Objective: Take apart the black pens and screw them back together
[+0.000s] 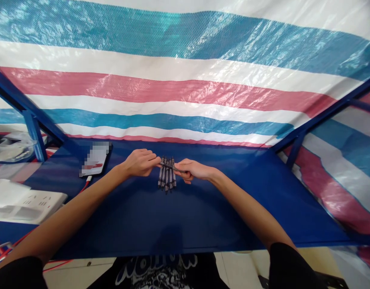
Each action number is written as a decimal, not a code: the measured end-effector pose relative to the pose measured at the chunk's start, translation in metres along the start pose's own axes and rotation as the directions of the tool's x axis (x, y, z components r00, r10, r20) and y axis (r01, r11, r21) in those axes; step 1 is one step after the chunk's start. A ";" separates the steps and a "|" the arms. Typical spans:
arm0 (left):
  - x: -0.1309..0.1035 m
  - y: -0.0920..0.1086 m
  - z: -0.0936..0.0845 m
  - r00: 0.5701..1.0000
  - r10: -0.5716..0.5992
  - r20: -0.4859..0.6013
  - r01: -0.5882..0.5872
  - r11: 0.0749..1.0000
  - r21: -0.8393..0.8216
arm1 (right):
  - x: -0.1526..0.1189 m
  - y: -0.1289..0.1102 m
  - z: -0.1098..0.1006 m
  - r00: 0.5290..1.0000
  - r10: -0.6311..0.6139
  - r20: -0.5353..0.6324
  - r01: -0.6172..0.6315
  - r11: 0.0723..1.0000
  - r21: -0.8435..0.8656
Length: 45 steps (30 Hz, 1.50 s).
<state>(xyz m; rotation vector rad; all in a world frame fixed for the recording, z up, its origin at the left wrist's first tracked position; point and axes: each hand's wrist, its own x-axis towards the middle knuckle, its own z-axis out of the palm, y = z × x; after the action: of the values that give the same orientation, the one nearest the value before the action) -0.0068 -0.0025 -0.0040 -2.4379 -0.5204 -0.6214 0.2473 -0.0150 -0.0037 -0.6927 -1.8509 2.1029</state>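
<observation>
Several slim pens [167,180] with dark and grey barrels lie side by side on the blue tabletop [209,216], their ends pointing toward and away from me. Just over their far ends, one more pen [168,165] is stretched crosswise between my hands. My left hand [143,162] pinches its left end with closed fingers. On the other side, my right hand [193,169] is closed around the right end, thumb on top and fingers curled below. Finer details of the held pen are too small to make out.
A phone [96,158] with a red cable plugged in lies at the left. Nearer to me is a white power strip [45,200]. Blue frame bars [320,124] slope up at both sides, and a striped plastic sheet [179,92] hangs behind the table.
</observation>
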 end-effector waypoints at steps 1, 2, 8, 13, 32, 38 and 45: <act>0.000 0.000 0.001 1.000 -0.008 0.017 0.008 1.000 -0.010 | 0.000 0.000 0.000 1.000 0.004 -0.003 -0.004 1.000 -0.010; -0.001 0.001 0.002 0.999 -0.014 0.030 0.015 1.000 -0.017 | 0.000 0.000 0.000 1.000 0.006 -0.007 -0.006 1.000 -0.018; -0.007 -0.004 0.007 0.996 -0.056 0.065 0.063 0.993 -0.096 | -0.005 0.000 -0.002 1.000 0.027 -0.016 -0.028 0.998 -0.051; -0.017 -0.025 0.004 0.824 -0.562 0.076 0.567 0.813 -0.132 | -0.004 -0.013 -0.028 0.955 -0.047 -0.292 -0.028 0.969 -0.247; -0.017 0.052 0.005 0.454 -0.730 0.511 0.788 0.596 0.152 | 0.094 0.029 -0.052 0.771 -0.426 -0.474 -0.239 0.497 -0.834; -0.017 0.055 0.008 0.454 -0.716 0.530 0.798 0.591 0.116 | 0.097 0.032 -0.053 0.756 -0.425 -0.498 -0.298 0.454 -0.840; -0.015 0.058 0.010 0.388 -0.731 0.561 0.849 0.520 0.092 | 0.100 0.042 -0.053 0.719 -0.469 -0.513 -0.315 0.438 -0.842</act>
<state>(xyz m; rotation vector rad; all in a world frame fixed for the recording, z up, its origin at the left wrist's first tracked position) 0.0117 -0.0444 -0.0438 -2.4106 -2.0791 -0.3000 0.1939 0.0723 -0.0672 -1.3245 -2.2691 0.3288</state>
